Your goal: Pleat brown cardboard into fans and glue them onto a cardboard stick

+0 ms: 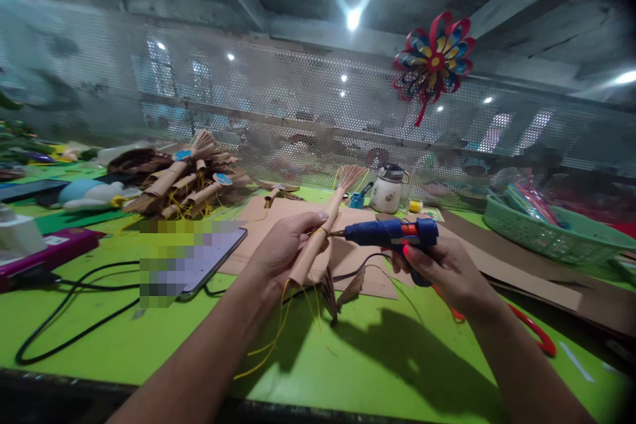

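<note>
My left hand [283, 248] is closed around a rolled brown paper tube [311, 253] with a fringed, fanned-out top. Yellow string [283, 328] is tied about the tube and trails from its lower end. A pleated piece of brown paper [342, 291] hangs just below. My right hand [447, 271] grips a blue hot glue gun [387, 233], whose nozzle meets or nearly meets the tube beside the left fingers. Underneath, brown paper sheets [268, 212] lie on the green table.
Several similar paper tubes [173, 179] are piled at the left behind a phone [213, 262]. A black cable [74, 298] loops near a purple power strip [54, 255]. Red-handled scissors [534, 331], cardboard strips [527, 278] and a green basket [561, 235] lie right; a jar [387, 189] stands behind.
</note>
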The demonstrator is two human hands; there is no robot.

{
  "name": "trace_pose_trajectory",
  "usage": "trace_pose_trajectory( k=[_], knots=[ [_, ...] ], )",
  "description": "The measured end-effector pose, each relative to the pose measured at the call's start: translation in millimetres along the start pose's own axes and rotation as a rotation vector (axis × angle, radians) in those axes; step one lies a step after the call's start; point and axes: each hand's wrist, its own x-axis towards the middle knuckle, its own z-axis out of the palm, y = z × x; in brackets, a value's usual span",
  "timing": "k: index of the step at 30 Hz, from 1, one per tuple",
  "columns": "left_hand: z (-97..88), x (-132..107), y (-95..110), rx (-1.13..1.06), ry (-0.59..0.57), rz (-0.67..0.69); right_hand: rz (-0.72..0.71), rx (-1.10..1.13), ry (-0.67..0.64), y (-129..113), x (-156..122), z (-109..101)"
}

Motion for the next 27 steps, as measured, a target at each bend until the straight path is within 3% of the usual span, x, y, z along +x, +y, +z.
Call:
trace_pose_trajectory(
  k=[5, 15, 20, 27],
  knots=[
    [-3.1, 3.8, -1.2, -0.01, 0.018, 0.016, 0.008, 0.012, -0.017, 0.2, 0.1, 0.4],
    [2.9, -0.9, 1.1, 0.049, 0.038, 0.031, 0.032, 0.092, 0.168, 10.4, 4.9, 2.4],
    [2.5, -1.4, 0.3, 0.044, 0.037, 0.053, 0.011, 0.051, 0.133, 8.6, 4.4, 3.3],
    [-1.3, 1.2, 0.5, 0.019, 0.044, 0.037, 0.013, 0.074, -0.012, 3.7, 0.2, 0.6]
  ],
)
